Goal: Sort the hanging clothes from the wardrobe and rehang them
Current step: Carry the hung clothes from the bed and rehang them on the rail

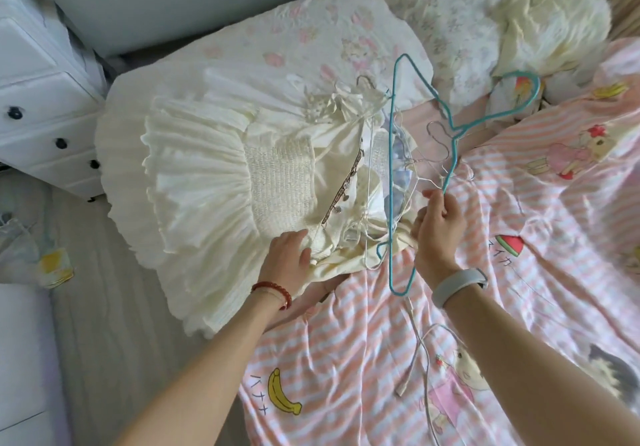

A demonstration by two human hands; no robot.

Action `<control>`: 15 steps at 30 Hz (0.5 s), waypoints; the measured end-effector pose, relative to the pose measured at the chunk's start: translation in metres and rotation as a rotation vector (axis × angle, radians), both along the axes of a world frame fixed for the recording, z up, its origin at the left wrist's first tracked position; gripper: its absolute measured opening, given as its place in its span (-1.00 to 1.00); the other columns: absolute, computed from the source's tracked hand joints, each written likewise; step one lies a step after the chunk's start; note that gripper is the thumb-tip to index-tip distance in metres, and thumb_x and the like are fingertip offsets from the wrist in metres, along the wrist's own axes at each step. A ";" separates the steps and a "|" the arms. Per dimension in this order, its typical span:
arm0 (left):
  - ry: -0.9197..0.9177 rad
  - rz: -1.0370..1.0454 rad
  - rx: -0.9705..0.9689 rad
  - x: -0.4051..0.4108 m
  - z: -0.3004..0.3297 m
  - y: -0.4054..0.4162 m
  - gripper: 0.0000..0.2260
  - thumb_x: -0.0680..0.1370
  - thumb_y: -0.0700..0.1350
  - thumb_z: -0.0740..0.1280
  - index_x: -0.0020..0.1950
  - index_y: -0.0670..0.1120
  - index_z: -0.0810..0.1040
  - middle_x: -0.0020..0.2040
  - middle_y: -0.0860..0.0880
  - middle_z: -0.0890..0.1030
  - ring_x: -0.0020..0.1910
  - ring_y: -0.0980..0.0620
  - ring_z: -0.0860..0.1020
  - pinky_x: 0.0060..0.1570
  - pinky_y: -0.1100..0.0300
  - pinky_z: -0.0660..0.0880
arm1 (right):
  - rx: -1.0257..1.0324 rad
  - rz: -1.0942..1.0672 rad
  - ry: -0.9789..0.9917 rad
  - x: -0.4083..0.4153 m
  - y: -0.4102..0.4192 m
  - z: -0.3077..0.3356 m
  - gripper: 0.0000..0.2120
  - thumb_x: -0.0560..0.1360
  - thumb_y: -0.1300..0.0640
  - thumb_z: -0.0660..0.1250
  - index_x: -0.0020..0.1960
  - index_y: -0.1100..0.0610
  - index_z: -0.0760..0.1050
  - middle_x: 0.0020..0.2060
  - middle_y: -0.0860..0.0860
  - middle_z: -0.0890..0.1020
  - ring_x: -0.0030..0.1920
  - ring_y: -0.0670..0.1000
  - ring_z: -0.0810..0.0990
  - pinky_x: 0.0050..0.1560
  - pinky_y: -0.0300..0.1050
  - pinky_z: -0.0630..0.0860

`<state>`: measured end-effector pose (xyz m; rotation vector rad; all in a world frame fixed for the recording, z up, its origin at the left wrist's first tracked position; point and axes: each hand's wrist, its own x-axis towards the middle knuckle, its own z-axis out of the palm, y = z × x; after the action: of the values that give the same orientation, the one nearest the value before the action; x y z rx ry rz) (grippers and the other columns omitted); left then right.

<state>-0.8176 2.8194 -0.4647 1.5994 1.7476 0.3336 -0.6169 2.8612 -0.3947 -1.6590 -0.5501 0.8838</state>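
A pile of cream and white clothes (201,175), with a ruffled skirt on top, lies on the bed's left side and hangs over its edge. My left hand (289,255) rests with relaxed fingers on the pile's near edge. My right hand (438,222) pinches one arm of a teal wire hanger (391,168), raised over the pile's right end. Thin silver hangers (440,148) and a clear plastic hanger (369,175) lie tangled under the teal one among the garments.
The bed has a pink striped cartoon sheet (502,307), with white charging cables (420,348) lying near me. Two pillows (311,37) lie at the head. A white drawer unit (41,99) stands left of the bed, above grey floor (114,307).
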 end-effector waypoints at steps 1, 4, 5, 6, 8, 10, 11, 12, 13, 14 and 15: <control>-0.017 0.009 -0.077 0.007 -0.012 0.007 -0.58 0.59 -0.14 0.16 0.44 -0.16 0.24 0.36 -0.17 0.36 0.35 -0.13 0.26 0.32 0.06 0.24 | 0.009 -0.026 0.050 0.002 0.001 0.000 -0.74 0.57 0.21 0.08 -0.27 0.10 0.38 -0.59 -0.04 0.23 -0.61 -0.12 0.16 -0.58 -0.32 0.12; 0.114 -0.011 -0.248 0.021 -0.042 0.023 -0.50 0.59 -0.03 0.16 0.49 -0.08 0.10 0.39 -0.11 0.34 0.39 -0.14 0.21 0.30 -0.05 0.25 | 0.029 -0.057 0.196 0.004 0.007 0.001 -0.74 0.58 0.23 0.03 -0.26 0.11 0.33 -0.66 -0.13 0.20 -0.65 -0.14 0.12 -0.59 -0.38 0.09; 0.164 -0.002 -0.254 0.025 -0.048 0.025 -0.51 0.58 -0.01 0.16 0.48 -0.04 0.14 0.34 -0.09 0.40 0.35 -0.13 0.25 0.25 -0.04 0.28 | 0.033 -0.051 0.235 0.002 0.009 0.000 -0.73 0.59 0.23 0.02 -0.26 0.12 0.32 -0.65 -0.13 0.19 -0.64 -0.14 0.10 -0.58 -0.38 0.07; 0.176 0.036 -0.229 0.028 -0.052 0.027 -0.56 0.57 -0.03 0.17 0.44 -0.03 0.23 0.26 -0.09 0.48 0.31 -0.12 0.32 0.21 -0.01 0.31 | 0.036 -0.046 0.275 0.000 0.011 0.000 -0.73 0.60 0.22 0.01 -0.25 0.13 0.32 -0.65 -0.13 0.18 -0.64 -0.14 0.09 -0.57 -0.37 0.06; 0.086 0.135 -0.135 0.032 -0.052 0.026 -0.70 0.57 -0.07 0.16 0.29 -0.07 0.44 0.07 -0.12 0.60 0.17 -0.12 0.44 0.15 0.04 0.39 | 0.037 -0.050 0.356 -0.006 0.014 -0.001 -0.72 0.62 0.18 0.00 -0.23 0.13 0.32 -0.66 -0.13 0.17 -0.65 -0.14 0.08 -0.56 -0.39 0.04; -0.029 0.111 -0.014 0.031 -0.044 0.016 -0.76 0.60 -0.11 0.14 0.14 -0.11 0.54 -0.08 -0.12 0.63 0.06 -0.10 0.49 0.08 0.09 0.40 | 0.026 -0.071 0.434 -0.014 0.019 -0.002 -0.72 0.63 0.17 0.00 -0.23 0.14 0.32 -0.67 -0.13 0.17 -0.65 -0.14 0.08 -0.57 -0.40 0.04; -0.044 0.046 0.044 0.028 -0.039 0.008 -0.76 0.60 -0.13 0.12 0.10 -0.11 0.56 -0.12 -0.10 0.62 0.02 -0.06 0.48 0.03 0.16 0.39 | 0.018 -0.089 0.476 -0.018 0.021 -0.002 -0.71 0.63 0.18 0.00 -0.24 0.14 0.32 -0.67 -0.12 0.17 -0.66 -0.14 0.07 -0.57 -0.40 0.04; -0.047 -0.026 0.097 0.024 -0.032 0.000 -0.76 0.61 -0.14 0.11 0.08 -0.10 0.56 -0.15 -0.06 0.61 -0.03 -0.02 0.48 -0.05 0.22 0.36 | 0.010 -0.104 0.515 -0.023 0.024 -0.003 -0.71 0.63 0.19 0.01 -0.25 0.15 0.32 -0.67 -0.12 0.17 -0.66 -0.14 0.07 -0.58 -0.41 0.05; -0.055 -0.099 0.138 0.019 -0.024 -0.009 -0.76 0.60 -0.15 0.10 0.07 -0.09 0.56 -0.18 -0.03 0.58 -0.08 0.01 0.49 -0.13 0.26 0.35 | 0.004 -0.108 0.544 -0.028 0.025 -0.004 -0.71 0.62 0.20 0.01 -0.25 0.15 0.32 -0.67 -0.11 0.17 -0.66 -0.14 0.08 -0.58 -0.41 0.05; -0.064 -0.170 0.164 0.015 -0.017 -0.016 -0.77 0.60 -0.15 0.11 0.08 -0.09 0.55 -0.18 -0.01 0.56 -0.14 0.03 0.49 -0.19 0.27 0.33 | -0.002 -0.095 0.561 -0.034 0.026 -0.006 -0.71 0.62 0.20 0.01 -0.25 0.15 0.32 -0.67 -0.11 0.17 -0.66 -0.14 0.08 -0.58 -0.40 0.06; -0.068 -0.229 0.179 0.012 -0.011 -0.022 -0.77 0.61 -0.15 0.11 0.09 -0.09 0.55 -0.16 -0.01 0.55 -0.18 0.04 0.49 -0.22 0.28 0.33 | -0.006 -0.070 0.565 -0.039 0.026 -0.007 -0.71 0.62 0.19 0.01 -0.25 0.15 0.33 -0.67 -0.11 0.18 -0.65 -0.13 0.08 -0.58 -0.40 0.06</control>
<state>-0.8059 2.7975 -0.4754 1.8726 1.5002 0.4372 -0.6564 2.8877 -0.4022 -1.3392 -0.0991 1.2392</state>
